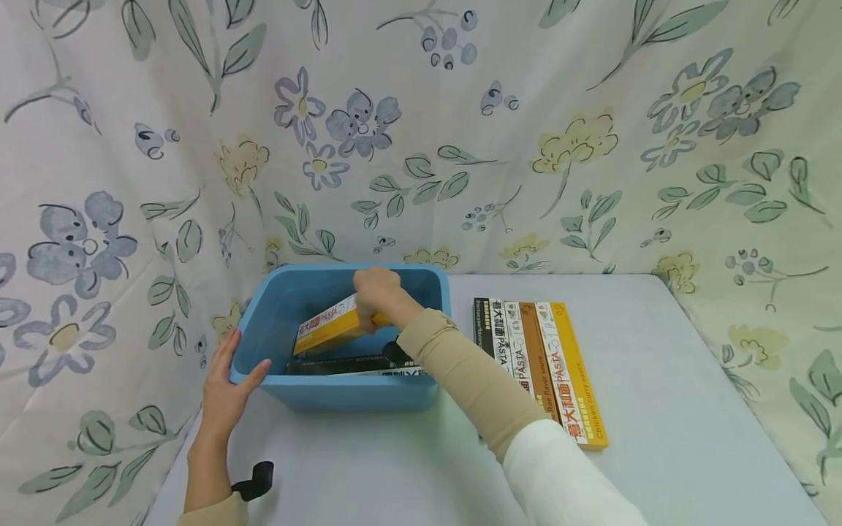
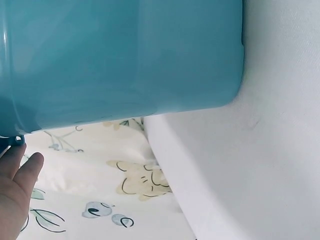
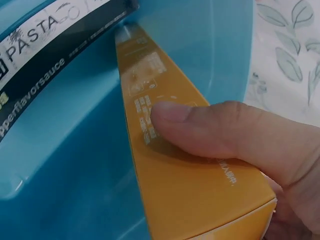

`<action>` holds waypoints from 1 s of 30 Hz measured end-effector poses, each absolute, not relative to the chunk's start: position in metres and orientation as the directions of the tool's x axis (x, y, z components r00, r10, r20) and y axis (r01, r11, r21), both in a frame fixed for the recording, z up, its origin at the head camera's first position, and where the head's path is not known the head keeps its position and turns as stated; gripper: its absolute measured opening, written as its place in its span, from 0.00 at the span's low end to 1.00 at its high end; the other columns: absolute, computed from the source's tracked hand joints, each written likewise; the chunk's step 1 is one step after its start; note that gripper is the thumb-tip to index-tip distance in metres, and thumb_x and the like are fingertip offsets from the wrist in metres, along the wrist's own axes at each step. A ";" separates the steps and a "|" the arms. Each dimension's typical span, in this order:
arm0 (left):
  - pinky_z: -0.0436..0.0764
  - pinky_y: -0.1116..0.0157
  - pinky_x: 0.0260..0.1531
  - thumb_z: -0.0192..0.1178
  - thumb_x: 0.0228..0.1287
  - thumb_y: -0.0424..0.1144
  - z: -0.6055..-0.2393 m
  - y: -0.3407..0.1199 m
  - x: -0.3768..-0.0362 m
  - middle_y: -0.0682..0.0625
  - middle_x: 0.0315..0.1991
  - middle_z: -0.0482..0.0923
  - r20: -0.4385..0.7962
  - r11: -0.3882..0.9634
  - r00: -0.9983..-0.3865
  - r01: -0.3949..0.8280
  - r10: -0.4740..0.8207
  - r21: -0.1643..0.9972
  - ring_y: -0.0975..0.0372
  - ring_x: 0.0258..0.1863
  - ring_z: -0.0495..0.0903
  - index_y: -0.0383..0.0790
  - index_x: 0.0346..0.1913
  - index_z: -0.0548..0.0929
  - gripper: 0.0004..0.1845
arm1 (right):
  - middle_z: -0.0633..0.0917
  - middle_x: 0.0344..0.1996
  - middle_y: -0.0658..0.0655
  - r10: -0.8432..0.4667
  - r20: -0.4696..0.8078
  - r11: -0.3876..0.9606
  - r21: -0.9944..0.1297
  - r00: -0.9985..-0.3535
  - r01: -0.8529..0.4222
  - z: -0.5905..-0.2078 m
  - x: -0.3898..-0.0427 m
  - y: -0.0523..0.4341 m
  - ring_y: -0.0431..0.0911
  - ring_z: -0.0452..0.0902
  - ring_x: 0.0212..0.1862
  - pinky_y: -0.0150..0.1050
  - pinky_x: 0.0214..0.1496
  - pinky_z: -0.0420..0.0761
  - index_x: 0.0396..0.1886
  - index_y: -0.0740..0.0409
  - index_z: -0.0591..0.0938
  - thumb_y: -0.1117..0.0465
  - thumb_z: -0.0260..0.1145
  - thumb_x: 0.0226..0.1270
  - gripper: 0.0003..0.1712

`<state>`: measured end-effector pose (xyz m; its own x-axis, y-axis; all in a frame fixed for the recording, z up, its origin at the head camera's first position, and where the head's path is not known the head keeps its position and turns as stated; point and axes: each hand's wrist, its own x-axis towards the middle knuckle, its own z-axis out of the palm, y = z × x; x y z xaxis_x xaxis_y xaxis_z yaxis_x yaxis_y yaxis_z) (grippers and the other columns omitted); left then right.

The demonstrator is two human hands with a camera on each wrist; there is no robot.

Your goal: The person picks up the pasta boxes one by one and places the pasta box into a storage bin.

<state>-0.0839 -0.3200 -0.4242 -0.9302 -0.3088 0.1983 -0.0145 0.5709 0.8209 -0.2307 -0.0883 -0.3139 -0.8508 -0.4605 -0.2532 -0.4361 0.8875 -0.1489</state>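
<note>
The right hand [image 1: 376, 291] grips a tilted yellow cardboard pasta box [image 1: 327, 326] inside the blue plastic tub [image 1: 355, 391], whose rim the left hand [image 1: 226, 382] touches with relaxed fingers.

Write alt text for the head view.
A right hand holds a yellow pasta box tilted inside a blue bin, above a black box. The left hand rests on the bin's left rim; three pasta boxes lie on the table.
</note>
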 end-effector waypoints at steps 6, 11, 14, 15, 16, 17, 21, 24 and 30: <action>0.47 0.30 0.63 0.63 0.63 0.43 -0.425 -0.319 -0.083 0.40 0.77 0.46 0.200 0.572 -0.930 -0.013 -0.309 0.820 0.41 0.75 0.43 0.40 0.77 0.53 0.43 | 0.79 0.36 0.50 -0.450 -0.293 0.893 -0.114 -0.844 -0.436 -0.318 -0.237 -0.084 0.45 0.74 0.34 0.34 0.29 0.74 0.49 0.53 0.78 0.58 0.85 0.36 0.36; 0.47 0.30 0.63 0.63 0.63 0.43 -0.425 -0.318 -0.082 0.40 0.77 0.46 0.198 0.574 -0.928 -0.020 -0.315 0.819 0.41 0.75 0.43 0.40 0.77 0.53 0.44 | 0.79 0.44 0.50 -0.431 -0.314 0.900 -0.089 -0.846 -0.426 -0.322 -0.239 -0.081 0.45 0.73 0.38 0.35 0.34 0.75 0.58 0.51 0.77 0.58 0.85 0.37 0.43; 0.47 0.30 0.63 0.63 0.63 0.43 -0.426 -0.318 -0.082 0.39 0.77 0.46 0.202 0.579 -0.927 -0.019 -0.315 0.815 0.41 0.75 0.43 0.39 0.77 0.53 0.43 | 0.79 0.47 0.50 -0.429 -0.313 0.901 -0.088 -0.847 -0.424 -0.324 -0.238 -0.078 0.45 0.73 0.39 0.35 0.35 0.75 0.61 0.51 0.76 0.59 0.85 0.38 0.45; 0.47 0.30 0.63 0.63 0.63 0.43 -0.426 -0.317 -0.082 0.39 0.77 0.46 0.203 0.580 -0.927 -0.018 -0.315 0.814 0.41 0.75 0.43 0.39 0.77 0.53 0.43 | 0.79 0.47 0.51 -0.429 -0.313 0.901 -0.087 -0.847 -0.424 -0.324 -0.238 -0.077 0.45 0.73 0.39 0.35 0.36 0.75 0.61 0.51 0.76 0.59 0.85 0.38 0.45; 0.47 0.30 0.63 0.63 0.63 0.43 -0.426 -0.317 -0.082 0.40 0.77 0.46 0.201 0.580 -0.928 -0.020 -0.315 0.815 0.42 0.75 0.43 0.40 0.77 0.53 0.43 | 0.80 0.46 0.51 -0.431 -0.314 0.900 -0.080 -0.846 -0.429 -0.324 -0.238 -0.077 0.45 0.73 0.39 0.35 0.37 0.76 0.61 0.51 0.76 0.59 0.85 0.39 0.44; 0.47 0.30 0.63 0.63 0.63 0.43 -0.426 -0.316 -0.081 0.40 0.77 0.46 0.200 0.578 -0.928 -0.021 -0.315 0.816 0.42 0.75 0.43 0.40 0.77 0.53 0.43 | 0.80 0.47 0.51 -0.431 -0.318 0.899 -0.072 -0.844 -0.432 -0.324 -0.237 -0.076 0.46 0.74 0.40 0.36 0.39 0.76 0.60 0.51 0.76 0.59 0.84 0.39 0.44; 0.48 0.30 0.63 0.63 0.63 0.44 -0.426 -0.315 -0.080 0.41 0.77 0.46 0.200 0.581 -0.926 -0.026 -0.321 0.814 0.42 0.75 0.43 0.41 0.77 0.53 0.44 | 0.78 0.54 0.52 -0.440 -0.356 0.885 -0.015 -0.825 -0.465 -0.325 -0.236 -0.074 0.48 0.74 0.50 0.41 0.52 0.76 0.64 0.50 0.74 0.57 0.83 0.44 0.44; 0.48 0.31 0.63 0.63 0.63 0.45 -0.426 -0.315 -0.080 0.42 0.77 0.46 0.201 0.586 -0.923 -0.032 -0.328 0.809 0.42 0.75 0.43 0.41 0.77 0.53 0.44 | 0.74 0.63 0.53 -0.454 -0.388 0.874 -0.019 -0.802 -0.485 -0.325 -0.235 -0.074 0.50 0.71 0.58 0.45 0.58 0.74 0.70 0.48 0.69 0.53 0.81 0.47 0.50; 0.48 0.31 0.64 0.63 0.63 0.45 -0.424 -0.316 -0.080 0.43 0.77 0.45 0.201 0.586 -0.921 -0.035 -0.333 0.810 0.42 0.75 0.43 0.41 0.77 0.53 0.44 | 0.71 0.67 0.53 -0.479 -0.385 0.871 -0.096 -0.789 -0.481 -0.321 -0.235 -0.075 0.51 0.71 0.61 0.46 0.55 0.76 0.74 0.47 0.65 0.50 0.78 0.51 0.51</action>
<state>-0.0800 -0.3157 -0.4242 -0.9213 -0.3329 0.2007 -0.0352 0.5857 0.8098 -0.2354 -0.0749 -0.3209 -0.7893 -0.4786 -0.3847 -0.4814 0.8712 -0.0960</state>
